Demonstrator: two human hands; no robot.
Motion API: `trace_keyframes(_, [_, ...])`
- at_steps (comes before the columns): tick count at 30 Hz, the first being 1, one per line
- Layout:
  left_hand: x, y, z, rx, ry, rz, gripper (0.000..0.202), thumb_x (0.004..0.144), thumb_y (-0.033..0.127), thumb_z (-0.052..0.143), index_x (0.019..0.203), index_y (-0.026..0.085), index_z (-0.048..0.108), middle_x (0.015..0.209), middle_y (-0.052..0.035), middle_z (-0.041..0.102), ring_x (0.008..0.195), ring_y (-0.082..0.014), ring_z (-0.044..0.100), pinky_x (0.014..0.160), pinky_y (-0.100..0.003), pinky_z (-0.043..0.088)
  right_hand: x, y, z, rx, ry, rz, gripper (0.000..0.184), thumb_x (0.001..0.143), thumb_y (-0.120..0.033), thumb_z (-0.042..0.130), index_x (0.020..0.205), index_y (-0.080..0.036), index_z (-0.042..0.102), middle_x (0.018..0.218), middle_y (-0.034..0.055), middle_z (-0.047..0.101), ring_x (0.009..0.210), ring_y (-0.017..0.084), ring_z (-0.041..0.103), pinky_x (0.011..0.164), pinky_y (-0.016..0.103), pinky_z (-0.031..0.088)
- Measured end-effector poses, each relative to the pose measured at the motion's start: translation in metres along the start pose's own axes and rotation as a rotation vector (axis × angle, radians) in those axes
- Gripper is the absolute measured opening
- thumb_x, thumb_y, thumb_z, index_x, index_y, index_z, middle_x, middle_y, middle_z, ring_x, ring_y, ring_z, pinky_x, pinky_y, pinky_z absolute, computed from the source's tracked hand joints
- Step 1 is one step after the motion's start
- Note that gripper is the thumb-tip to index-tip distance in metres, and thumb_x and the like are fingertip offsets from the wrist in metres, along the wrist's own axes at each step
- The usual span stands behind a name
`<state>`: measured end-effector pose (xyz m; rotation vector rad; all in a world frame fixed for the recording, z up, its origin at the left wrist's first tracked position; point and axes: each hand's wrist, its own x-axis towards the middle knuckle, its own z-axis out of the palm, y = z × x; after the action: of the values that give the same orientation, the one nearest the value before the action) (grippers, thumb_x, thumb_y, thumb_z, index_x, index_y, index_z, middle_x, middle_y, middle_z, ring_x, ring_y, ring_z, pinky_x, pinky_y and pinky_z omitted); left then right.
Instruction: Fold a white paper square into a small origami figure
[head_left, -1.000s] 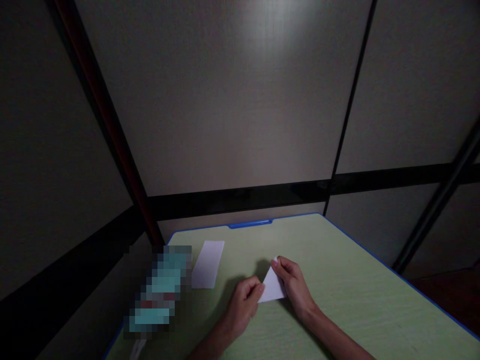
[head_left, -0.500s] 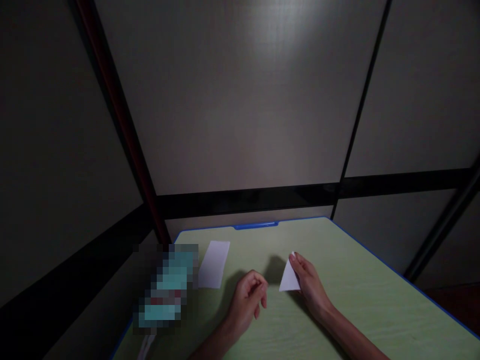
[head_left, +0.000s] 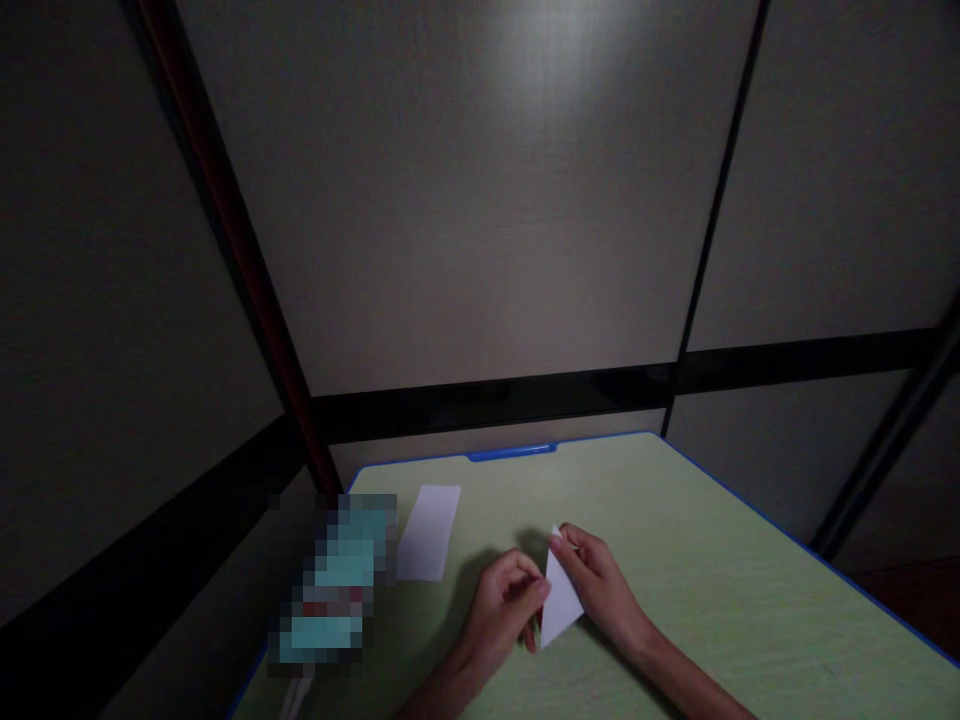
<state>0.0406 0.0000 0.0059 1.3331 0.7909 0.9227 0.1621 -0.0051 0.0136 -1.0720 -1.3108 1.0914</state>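
Note:
A small white piece of paper (head_left: 561,600) with pointed corners, apparently folded, is held up over the green table. My right hand (head_left: 596,575) pinches its upper right side between thumb and fingers. On the opposite side, my left hand (head_left: 504,605) has its thumb and curled fingers closed at the paper's left edge. The fingers behind the paper are partly hidden. Another white sheet of paper (head_left: 429,532), a flat rectangle, lies on the table to the left of my left hand, apart from it.
The pale green table (head_left: 720,580) has a blue edge and a blue handle-like strip (head_left: 512,453) at its far side. At the left edge lies a pixelated teal object (head_left: 341,570) with a pale cord (head_left: 296,692). Wall panels (head_left: 487,250) stand behind the table.
My right hand has brought the paper left and toward me, turning it more upright. My left hand has moved slightly right, and its thumb and fingers now meet the paper's left edge.

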Motion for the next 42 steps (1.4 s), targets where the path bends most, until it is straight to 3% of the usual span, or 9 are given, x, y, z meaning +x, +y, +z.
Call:
trace_keyframes(7, [-0.004,0.002,0.003,-0.03,0.063,0.118,0.017,0.061,0.019,0.052,0.071,0.017,0.038,0.046,0.0085,0.041,0.038,-0.0054,0.041,0.033,-0.014,0.031,0.002,0.002,0.002,0.036,-0.054,0.022,0.028,0.066,-0.041,0.046,0.056,-0.016,0.038,0.044,-0.0074,0.036,0.036,0.004,0.033,0.033,0.016,0.024])
trace_keyframes(13, [-0.005,0.007,0.0,0.029,0.126,0.193,0.01,0.062,0.018,0.051,0.066,0.015,0.043,0.049,0.0056,0.043,0.046,-0.0067,0.043,0.043,-0.016,0.032,0.002,0.004,-0.001,0.084,-0.1,0.059,0.026,0.063,-0.039,0.051,0.059,-0.015,0.04,0.037,-0.0094,0.035,0.031,0.002,0.026,0.031,0.015,0.016])
trace_keyframes(18, [-0.004,0.009,-0.003,0.046,0.202,0.179,0.009,0.06,0.019,0.053,0.06,0.014,0.047,0.052,0.0032,0.045,0.049,-0.0081,0.044,0.044,-0.017,0.033,0.003,0.001,-0.001,0.159,-0.132,0.093,0.028,0.06,-0.04,0.053,0.056,-0.015,0.041,0.035,-0.011,0.03,0.03,0.002,0.019,0.032,0.016,0.01])
trace_keyframes(30, [0.001,0.004,-0.012,-0.006,0.092,0.076,0.02,0.061,0.028,0.052,0.069,0.012,0.059,0.055,-0.0005,0.055,0.047,-0.009,0.047,0.038,-0.017,0.036,0.0,-0.002,-0.003,0.373,-0.173,0.157,0.025,0.06,-0.035,0.056,0.056,-0.014,0.042,0.036,-0.0092,0.038,0.031,0.001,0.022,0.034,0.016,0.01])
trace_keyframes(34, [0.002,0.004,-0.017,0.105,0.01,0.144,0.014,0.058,0.021,0.056,0.067,0.013,0.062,0.067,-0.0046,0.059,0.059,-0.0137,0.053,0.047,-0.02,0.042,0.0,-0.002,-0.003,0.382,-0.197,0.176,0.026,0.059,-0.036,0.057,0.056,-0.014,0.042,0.037,-0.0086,0.04,0.031,0.001,0.024,0.034,0.016,0.012])
trace_keyframes(38, [0.004,0.004,-0.02,0.222,0.018,0.215,0.01,0.055,0.014,0.057,0.062,0.013,0.064,0.067,-0.006,0.06,0.061,-0.0147,0.054,0.051,-0.021,0.043,0.0,0.002,-0.002,0.359,-0.216,0.169,0.024,0.063,-0.035,0.054,0.057,-0.014,0.042,0.031,-0.0111,0.033,0.028,0.0,0.016,0.032,0.016,0.007])
trace_keyframes(42, [0.004,0.008,-0.021,0.278,0.026,0.257,0.011,0.056,0.011,0.056,0.06,0.015,0.065,0.065,-0.005,0.058,0.06,-0.0141,0.054,0.05,-0.021,0.042,0.0,0.004,-0.002,0.329,-0.212,0.168,0.024,0.064,-0.035,0.052,0.056,-0.015,0.042,0.032,-0.01,0.037,0.027,0.001,0.02,0.03,0.015,0.01])
